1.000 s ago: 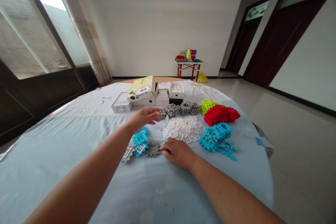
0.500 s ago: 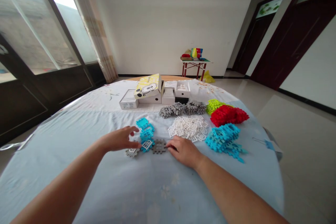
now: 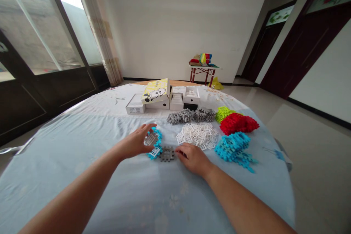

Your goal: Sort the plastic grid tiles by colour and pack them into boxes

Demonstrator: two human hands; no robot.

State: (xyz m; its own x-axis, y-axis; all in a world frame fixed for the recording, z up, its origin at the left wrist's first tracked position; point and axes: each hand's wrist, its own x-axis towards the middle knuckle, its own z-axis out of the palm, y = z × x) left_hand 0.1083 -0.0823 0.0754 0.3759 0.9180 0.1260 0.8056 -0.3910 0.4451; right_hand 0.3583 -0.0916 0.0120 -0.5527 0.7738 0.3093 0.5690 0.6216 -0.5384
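Observation:
My left hand [image 3: 135,142] curves its thumb and fingers around a grey notched building panel with a white lattice window [image 3: 150,139]. That panel is raised on edge or tilted over a row of blue notched panels [image 3: 159,135], which it partly hides. The nearest blue panel also carries a white window insert [image 3: 155,151]. Joined or butted against it on the right lies a flat grey panel with an open middle [image 3: 167,154]. My right hand [image 3: 193,157] rests on the cloth with its bent fingertips at this panel's right edge.
Beyond my right hand lies a heap of white window inserts [image 3: 197,134], with grey panels [image 3: 192,115] behind. Blue [image 3: 234,147], red [image 3: 238,123] and lime-green panels [image 3: 224,113] are piled at right. Boxes, including a yellow-lidded one [image 3: 156,91], stand at the back.
The grey panel with the white window, flat at the left before, is now up and over the blue row. My left hand has moved right and closed around it; my right hand barely moved.

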